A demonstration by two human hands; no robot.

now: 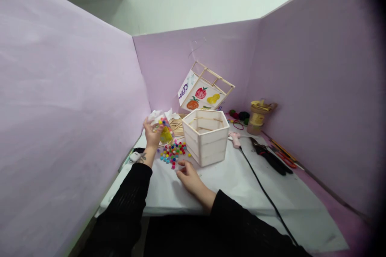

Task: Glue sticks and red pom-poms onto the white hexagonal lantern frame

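Note:
My left hand (pixel 152 133) is closed round a clear bag (pixel 166 131) with colored pompoms and something yellow in it, tilted above the table. Below the bag lies a loose pile of small colored pompoms (pixel 173 151). My right hand (pixel 189 176) rests low over the table just in front of the pile, fingers slightly curled and apart, holding nothing. To its upper right stands a white hexagonal box (pixel 208 147) with wooden edges, open at the top. Wooden sticks (pixel 179 125) lie behind the pile, beside the bag.
A box frame with painted fruit (pixel 200 92) leans at the back. To the right are a pink glue gun (pixel 235 139) with a black cord, black-handled pliers (pixel 269 158), red-handled tools (pixel 285 156) and a holder (pixel 256 118). Purple panels enclose the table (pixel 238 188).

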